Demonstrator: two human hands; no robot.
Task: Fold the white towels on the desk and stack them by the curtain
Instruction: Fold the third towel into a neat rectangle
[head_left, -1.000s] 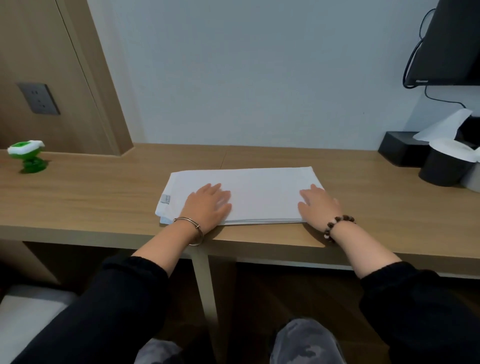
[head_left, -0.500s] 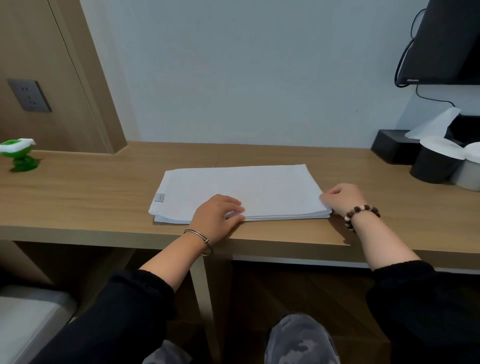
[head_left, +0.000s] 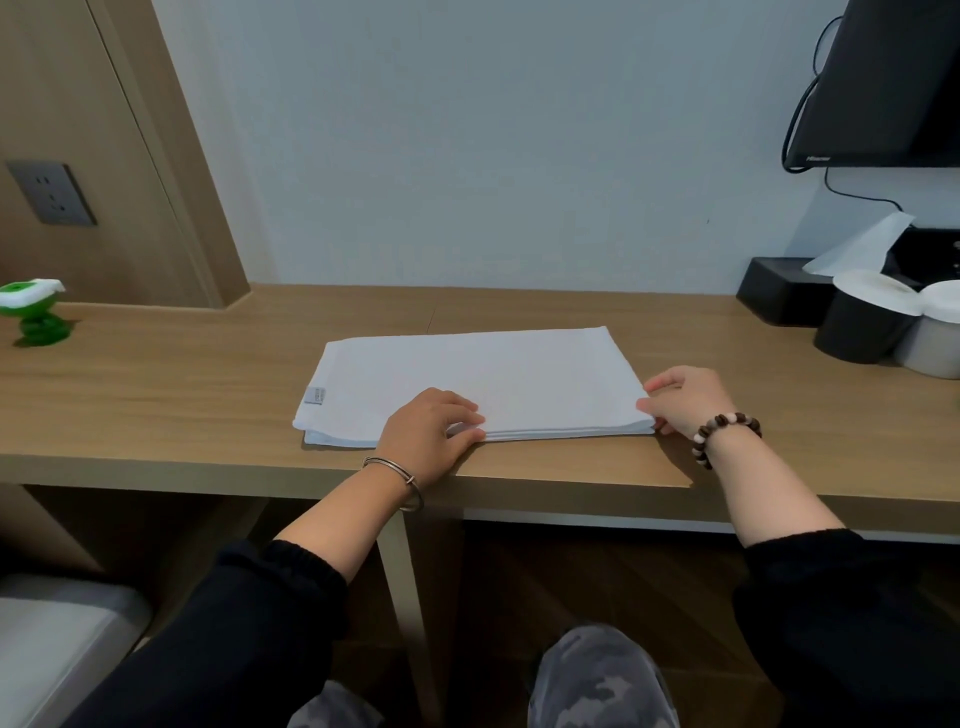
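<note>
A white towel (head_left: 467, 379), folded into a long flat rectangle of several layers with a small grey tag at its left end, lies on the wooden desk (head_left: 156, 395) near the front edge. My left hand (head_left: 428, 434) sits at the towel's front edge near the middle, fingers curled, fingertips pinching the layers. My right hand (head_left: 685, 397) holds the towel's right front corner, fingers curled over the top and thumb at the edge. No curtain is in view.
A green and white toy (head_left: 34, 312) stands at the desk's far left. At the right are a black tissue box (head_left: 779, 291), a black cup (head_left: 862, 322) and a white cup (head_left: 940, 338). A screen (head_left: 883, 83) hangs above them.
Both hands went from lying flat on the towel to gripping its front edge. My left hand slid right toward the middle; my right hand moved out to the right corner.
</note>
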